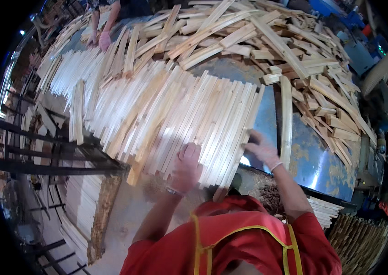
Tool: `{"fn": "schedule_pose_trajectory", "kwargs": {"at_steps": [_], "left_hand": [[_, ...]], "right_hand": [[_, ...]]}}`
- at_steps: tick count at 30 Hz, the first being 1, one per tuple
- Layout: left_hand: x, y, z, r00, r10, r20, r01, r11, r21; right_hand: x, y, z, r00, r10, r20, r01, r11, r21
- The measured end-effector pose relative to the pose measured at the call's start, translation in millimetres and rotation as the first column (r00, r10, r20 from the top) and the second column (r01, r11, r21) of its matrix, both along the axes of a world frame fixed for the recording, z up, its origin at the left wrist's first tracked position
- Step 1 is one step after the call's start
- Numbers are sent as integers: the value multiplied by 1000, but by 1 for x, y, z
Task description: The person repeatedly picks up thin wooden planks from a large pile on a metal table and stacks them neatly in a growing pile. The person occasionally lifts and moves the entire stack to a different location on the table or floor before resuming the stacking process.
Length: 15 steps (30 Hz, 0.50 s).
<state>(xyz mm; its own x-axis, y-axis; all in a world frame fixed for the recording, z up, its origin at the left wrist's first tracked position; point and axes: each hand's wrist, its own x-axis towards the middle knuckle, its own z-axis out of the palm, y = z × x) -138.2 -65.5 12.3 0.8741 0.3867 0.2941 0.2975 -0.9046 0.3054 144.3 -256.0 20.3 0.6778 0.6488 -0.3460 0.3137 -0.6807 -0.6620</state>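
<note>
Left hand (185, 168) is laid on top of the near ends of the row of wood strips (212, 123), back up, fingers somewhat bent; can't tell if it pinches any strip or just presses. Right hand (260, 149) is curved at the row's right side, fingertips at the outer strip; firm grasp or light touch, can't tell. Row lies side by side on the metal table (310, 158), in front of the body, near ends seeming to overhang the edge. To do this well, I'd use the left as a hold-down and the right as a side fence: push square to the strips, low on the edge, so nothing rides up. Spread the push along the length; pressure at 1 end only would likely fan the row. Near ends are uneven: 1 yellowish strip (135, 170) sticks out toward the body, so even those ends with a flat palm. Watch for splinters and pinched fingertips between strips. 1 loose strip (286, 119) lies apart on the right, near the heap of wood pieces (278, 46); mind it with the right elbow. Co-worker's hands (105, 41) are well apart, at the far left.
</note>
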Motion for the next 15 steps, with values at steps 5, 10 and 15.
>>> {"fn": "schedule_pose_trajectory", "kwargs": {"at_steps": [5, 10, 15], "left_hand": [[-89, -33, -28, 896, 399, -194, -434, 877, -204], [-150, 3, -20, 619, 747, -244, -735, 660, 156], [-158, 85, -2, 537, 767, -352, -765, 618, 178]], "right_hand": [[67, -74, -63, 636, -23, 771, 237, 957, -167], [27, -60, -62, 958, -277, -81, 284, 954, 92], [-18, -47, -101, 958, 89, -272, -62, 992, 107]]}}
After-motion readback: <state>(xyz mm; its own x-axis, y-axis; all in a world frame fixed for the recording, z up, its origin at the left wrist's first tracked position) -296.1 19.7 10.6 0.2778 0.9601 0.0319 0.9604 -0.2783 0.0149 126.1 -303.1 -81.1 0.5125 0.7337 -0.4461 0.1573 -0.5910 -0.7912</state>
